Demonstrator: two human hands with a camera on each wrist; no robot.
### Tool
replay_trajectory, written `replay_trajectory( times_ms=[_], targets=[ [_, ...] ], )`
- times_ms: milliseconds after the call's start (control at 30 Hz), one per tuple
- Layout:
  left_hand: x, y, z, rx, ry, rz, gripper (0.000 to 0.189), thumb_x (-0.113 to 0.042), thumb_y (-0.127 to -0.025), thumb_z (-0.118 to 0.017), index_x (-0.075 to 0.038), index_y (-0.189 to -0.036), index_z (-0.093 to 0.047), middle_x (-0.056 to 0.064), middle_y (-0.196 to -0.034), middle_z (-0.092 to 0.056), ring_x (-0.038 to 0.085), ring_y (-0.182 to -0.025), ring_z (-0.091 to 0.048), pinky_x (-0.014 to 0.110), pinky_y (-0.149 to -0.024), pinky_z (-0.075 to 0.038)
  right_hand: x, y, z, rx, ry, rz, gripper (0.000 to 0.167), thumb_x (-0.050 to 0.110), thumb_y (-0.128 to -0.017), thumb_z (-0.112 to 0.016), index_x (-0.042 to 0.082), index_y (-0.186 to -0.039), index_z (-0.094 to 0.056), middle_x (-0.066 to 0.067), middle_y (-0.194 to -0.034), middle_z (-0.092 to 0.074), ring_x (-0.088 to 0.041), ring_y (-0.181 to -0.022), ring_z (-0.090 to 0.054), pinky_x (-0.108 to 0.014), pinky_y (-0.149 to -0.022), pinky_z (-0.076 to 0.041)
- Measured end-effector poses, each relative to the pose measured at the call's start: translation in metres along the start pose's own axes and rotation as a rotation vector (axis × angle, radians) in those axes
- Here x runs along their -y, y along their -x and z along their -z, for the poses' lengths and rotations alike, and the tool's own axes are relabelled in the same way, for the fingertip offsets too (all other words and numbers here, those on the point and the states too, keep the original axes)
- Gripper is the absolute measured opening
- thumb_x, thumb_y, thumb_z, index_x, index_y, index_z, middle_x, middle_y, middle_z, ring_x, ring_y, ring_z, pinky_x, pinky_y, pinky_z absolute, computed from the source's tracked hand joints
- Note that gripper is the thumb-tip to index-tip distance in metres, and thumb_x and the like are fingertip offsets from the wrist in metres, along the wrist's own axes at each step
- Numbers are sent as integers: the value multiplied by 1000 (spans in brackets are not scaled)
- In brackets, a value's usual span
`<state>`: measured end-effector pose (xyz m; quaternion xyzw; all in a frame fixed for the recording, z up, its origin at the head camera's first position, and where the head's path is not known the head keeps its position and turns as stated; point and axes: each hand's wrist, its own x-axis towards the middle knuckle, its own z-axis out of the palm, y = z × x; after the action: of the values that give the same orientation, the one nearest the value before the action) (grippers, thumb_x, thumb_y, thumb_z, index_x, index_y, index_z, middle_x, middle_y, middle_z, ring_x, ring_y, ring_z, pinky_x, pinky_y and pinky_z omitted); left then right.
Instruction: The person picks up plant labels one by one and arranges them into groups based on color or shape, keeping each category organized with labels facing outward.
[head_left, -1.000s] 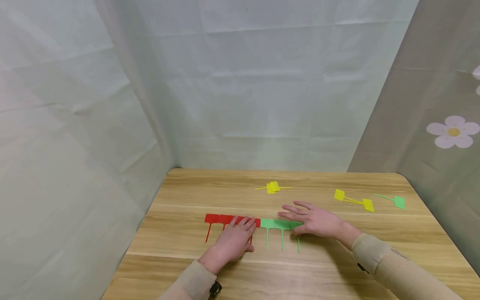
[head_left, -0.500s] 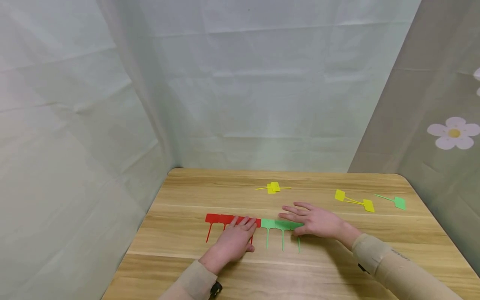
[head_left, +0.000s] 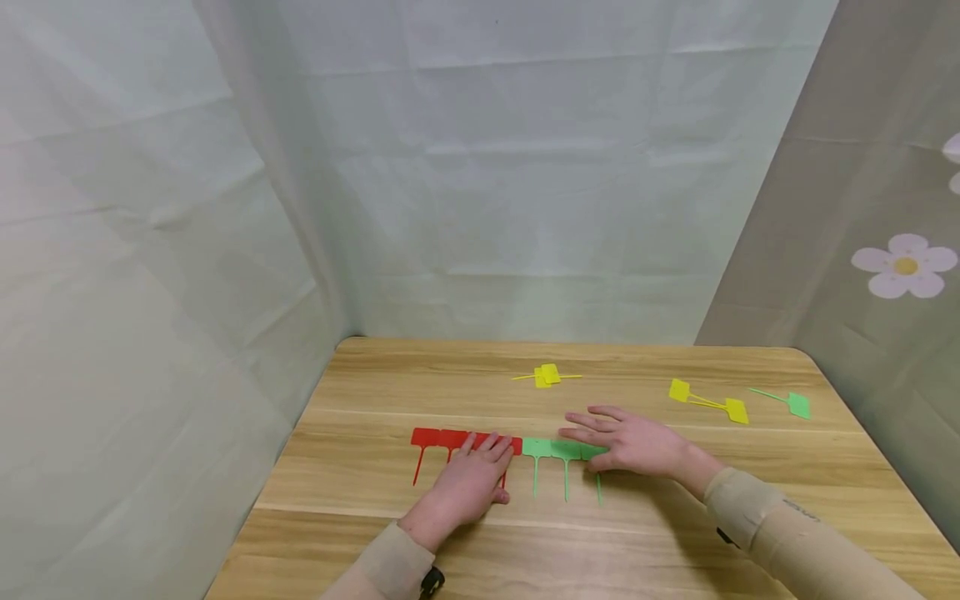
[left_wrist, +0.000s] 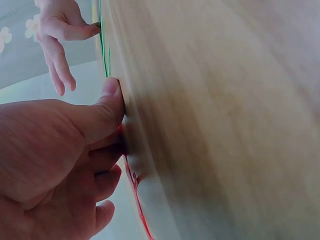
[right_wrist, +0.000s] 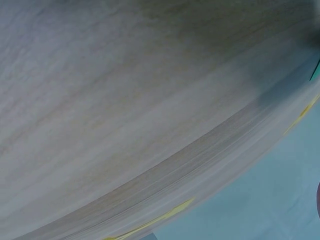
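A row of red plastic cable-tie tags (head_left: 426, 437), flat plates with thin tails toward me, lies on the wooden table. My left hand (head_left: 468, 482) rests on the right part of that row, fingers extended over the plates, and hides some of them. Green tags (head_left: 566, 450) of the same shape continue the row to the right, edge to edge with the red ones. Over the rightmost green tag is my right hand (head_left: 641, 443), fingers spread and thumb at the plate, partly covering it. In the left wrist view, the left thumb (left_wrist: 111, 92) reaches the table surface.
Two overlapping yellow tags (head_left: 551, 374) lie near the back edge. Farther right are two more yellow tags (head_left: 737, 410) with tails side by side, and a loose green tag (head_left: 799, 406). Pale cloth walls (head_left: 525, 208) stand behind and beside the table (head_left: 360, 533).
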<state>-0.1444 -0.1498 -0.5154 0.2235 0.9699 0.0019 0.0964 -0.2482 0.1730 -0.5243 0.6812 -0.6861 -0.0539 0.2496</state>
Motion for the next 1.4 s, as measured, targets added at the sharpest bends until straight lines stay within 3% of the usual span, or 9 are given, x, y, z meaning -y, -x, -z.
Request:
replay_trajectory(
  times_ms=[267, 500, 933, 1267, 1400],
  targets=[
    [1, 0, -1, -16, 8, -11, 73, -45, -98, -75, -10, -159, -53, 4, -169, -43, 25, -158, -35, 52, -129, -25, 1, 3, -2, 4, 48, 5, 17, 26, -94, -61, 34, -97, -77, -14, -159, -55, -36, -145, -53, -51, -114, -49],
    [1, 0, 0, -24, 17, -15, 73, -44, -97, -76, -10, -158, -54, 5, -168, -44, 26, -157, -36, 52, -128, -27, 2, 4, -2, 16, 60, 3, 19, 26, -92, -65, 33, -104, -78, -13, -159, -54, -35, -145, -53, -50, -115, -48],
    [1, -1, 0, -14, 27, -10, 74, -44, -97, -76, -10, -159, -53, 4, -169, -43, 26, -158, -35, 52, -129, -25, 5, 7, -1, 11, 51, -37, 25, 19, -95, -55, 30, -109, -73, -15, -159, -54, -36, -146, -52, -51, -116, -47],
    [2, -1, -2, -6, 36, -6, 75, -44, -97, -76, -11, -159, -53, 4, -169, -43, 26, -158, -34, 53, -129, -24, 5, 16, 10, -74, 0, -165, 16, 32, -100, -60, 25, -104, -73, -17, -155, -58, -39, -140, -58, -54, -110, -51],
    [3, 0, -4, -10, 33, -3, 75, -45, -96, -77, -11, -159, -53, 4, -168, -44, 26, -158, -35, 54, -129, -25, 5, 28, 20, -95, -39, -274, 14, 30, -100, -64, 23, -108, -73, -19, -157, -56, -41, -141, -56, -53, -115, -45]
  ],
)
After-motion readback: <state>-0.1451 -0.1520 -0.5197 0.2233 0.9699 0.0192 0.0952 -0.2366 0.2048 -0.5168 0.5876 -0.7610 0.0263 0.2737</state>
